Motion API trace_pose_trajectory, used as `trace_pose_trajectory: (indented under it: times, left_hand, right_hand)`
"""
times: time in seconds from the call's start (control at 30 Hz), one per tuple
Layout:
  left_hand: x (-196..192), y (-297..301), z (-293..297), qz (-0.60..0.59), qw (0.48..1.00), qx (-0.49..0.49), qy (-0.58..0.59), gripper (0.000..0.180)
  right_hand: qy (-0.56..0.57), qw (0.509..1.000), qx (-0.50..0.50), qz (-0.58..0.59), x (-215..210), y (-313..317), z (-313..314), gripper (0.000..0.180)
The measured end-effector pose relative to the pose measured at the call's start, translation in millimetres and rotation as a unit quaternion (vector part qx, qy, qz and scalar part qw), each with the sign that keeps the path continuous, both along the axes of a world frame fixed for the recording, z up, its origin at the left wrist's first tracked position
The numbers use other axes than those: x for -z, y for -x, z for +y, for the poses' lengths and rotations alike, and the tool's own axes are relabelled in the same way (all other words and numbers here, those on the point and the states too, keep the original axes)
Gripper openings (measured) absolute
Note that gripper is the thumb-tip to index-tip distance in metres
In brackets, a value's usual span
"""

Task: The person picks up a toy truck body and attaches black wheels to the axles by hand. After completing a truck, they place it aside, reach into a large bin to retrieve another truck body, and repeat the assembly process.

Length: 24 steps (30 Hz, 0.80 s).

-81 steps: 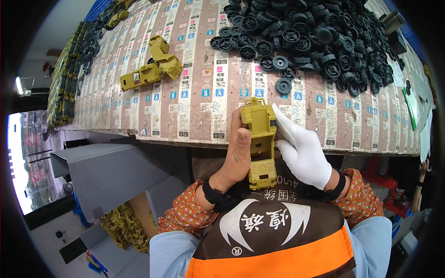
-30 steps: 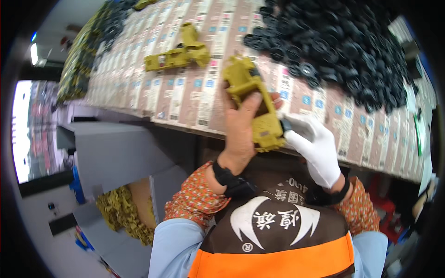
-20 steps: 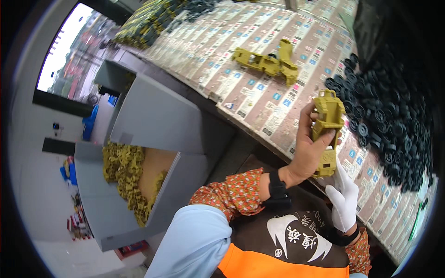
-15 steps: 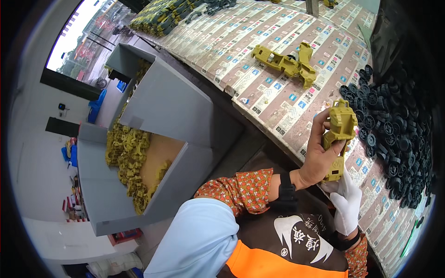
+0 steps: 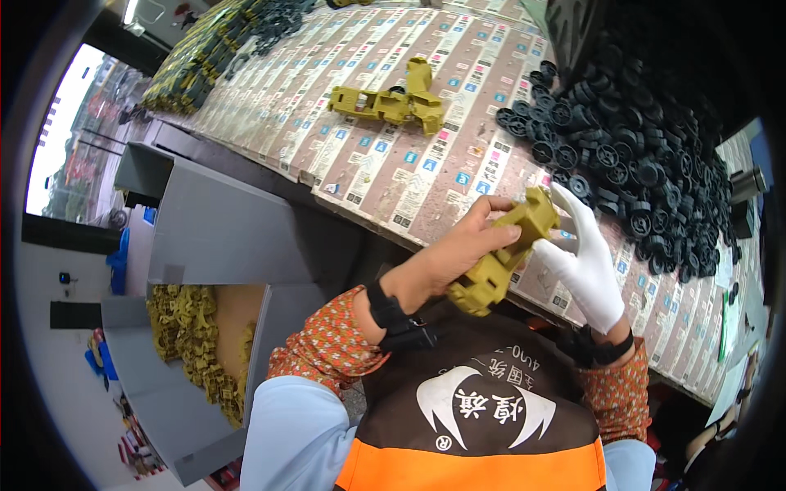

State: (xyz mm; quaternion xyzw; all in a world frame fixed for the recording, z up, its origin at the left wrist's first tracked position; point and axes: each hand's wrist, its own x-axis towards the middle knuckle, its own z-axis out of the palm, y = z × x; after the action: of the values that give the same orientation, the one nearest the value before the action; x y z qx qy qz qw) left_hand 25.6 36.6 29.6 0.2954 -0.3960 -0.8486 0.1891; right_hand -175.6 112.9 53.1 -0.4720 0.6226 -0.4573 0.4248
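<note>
The bare left hand [image 5: 463, 250] grips an olive-yellow plastic toy vehicle body [image 5: 517, 237], its thumb lying across the middle and its fingers around the far side. The vehicle body is tilted, its upper end leaning toward the right hand [image 5: 583, 262] and its lower end pointing back toward the person's apron. The right hand, in a white cloth glove, is open around that upper end, with thumb and fingers spread apart; whether they touch the plastic cannot be made out. Both hands are over the near edge of the desk [image 5: 295, 123], which is covered in striped pinkish-brown and white printed sheeting. Beyond the left hand, well apart from it, a small group of olive-yellow plastic vehicle parts [image 5: 393, 108] lies on the desk. Beyond the right hand and to its right spreads a large heap of black plastic spoked wheels [image 5: 630, 164], its nearest wheels just past the gloved fingertips. Far off to the left of the hands, a dense stack of yellow and dark parts [image 5: 196, 61] sits along the desk. Lower down, left of the left hand, a grey box [image 5: 274, 327] contains many olive-yellow plastic pieces [image 5: 187, 327]. Below the hands is a dark brown apron with an orange band [image 5: 467, 468].
</note>
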Motion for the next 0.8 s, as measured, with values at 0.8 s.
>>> trace_pose_trajectory:
  times: [0.8]
  left_hand:
    - [6.7,-43.7,26.5,0.213,0.923,-0.31,-0.08,0.049]
  right_hand:
    - [0.273,0.842,-0.076,0.46,19.8,28.8,-110.7,0.01]
